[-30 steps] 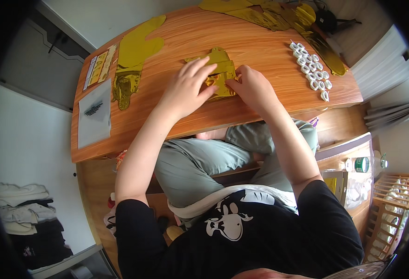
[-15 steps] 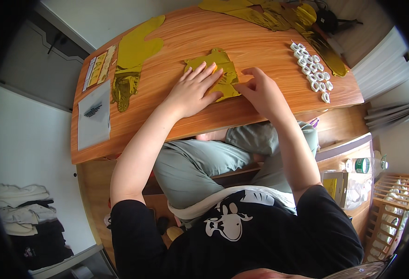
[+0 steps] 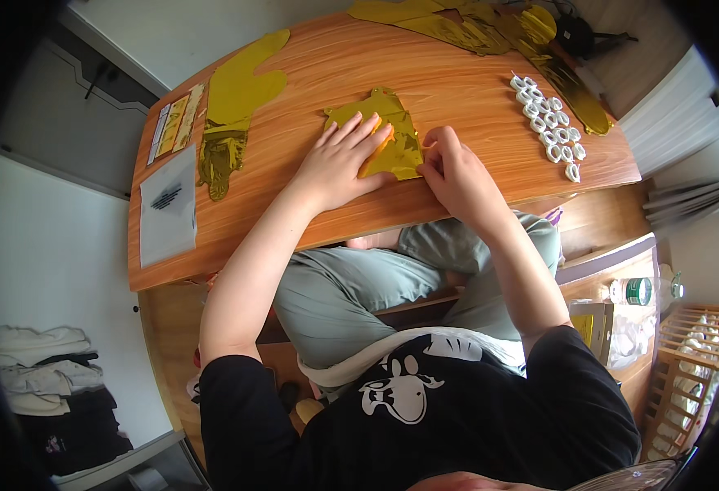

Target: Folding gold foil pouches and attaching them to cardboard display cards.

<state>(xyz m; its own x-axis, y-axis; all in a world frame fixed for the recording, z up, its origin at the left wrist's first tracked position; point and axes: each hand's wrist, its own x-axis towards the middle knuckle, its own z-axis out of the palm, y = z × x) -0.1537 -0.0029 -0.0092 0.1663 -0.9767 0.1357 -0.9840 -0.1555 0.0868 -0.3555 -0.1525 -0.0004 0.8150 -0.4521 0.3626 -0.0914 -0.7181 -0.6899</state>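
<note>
A crumpled gold foil sheet lies flat on the wooden table, folded into a compact shape. My left hand lies palm down on its left part with the fingers spread, pressing it to the table. My right hand is at the sheet's right edge, fingers curled and pinching the foil's rim against the tabletop.
Another gold foil piece lies at the table's left, beside a sticker strip and a clear plastic bag. Several white rings sit at the right. More gold foil is heaped at the far edge. Folded clothes lie lower left.
My left hand slid right and flattened on the foil with fingers spread. My right hand moved down from the sheet's top to its right edge. The foil now lies flatter.
</note>
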